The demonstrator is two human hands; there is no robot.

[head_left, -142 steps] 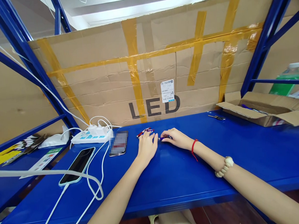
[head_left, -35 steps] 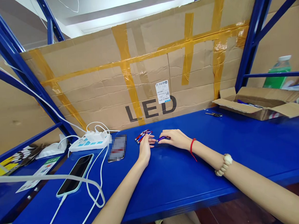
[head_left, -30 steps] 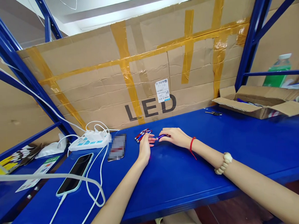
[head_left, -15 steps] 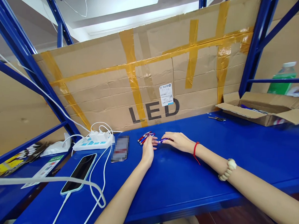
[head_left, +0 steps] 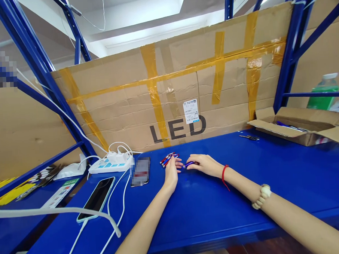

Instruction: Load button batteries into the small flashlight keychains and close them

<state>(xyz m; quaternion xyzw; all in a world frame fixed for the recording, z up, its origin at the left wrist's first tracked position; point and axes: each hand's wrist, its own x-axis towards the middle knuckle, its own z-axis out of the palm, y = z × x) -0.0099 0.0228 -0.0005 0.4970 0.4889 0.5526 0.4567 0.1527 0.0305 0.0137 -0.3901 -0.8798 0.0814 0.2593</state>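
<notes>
My right hand [head_left: 205, 165] pinches a small blue metal tube with a silver end [head_left: 189, 164], held low over the blue tabletop [head_left: 209, 204]. The tube's far part is hidden by my fingers, and its silver end points left at my other hand. My left hand [head_left: 171, 172] rests on its edge at the left, fingers stretched and slightly apart. Just behind those fingers lies a small pile of red and blue metal tubes [head_left: 166, 159], partly covered by the hand. Whether the left fingers touch the pile I cannot tell.
Left of the pile lie a dark phone [head_left: 141, 172], a light-cased phone [head_left: 96, 199] on a cable, and a white power strip [head_left: 111, 165]. Keys [head_left: 249, 137] and an open cardboard box [head_left: 299, 130] sit at the right. A cardboard sheet [head_left: 124, 110] closes off the back.
The whole view has shifted slightly, so things appear lower and mostly further right. Both hands keep nearly the same pose, and the blue tube stays in my right fingers.
</notes>
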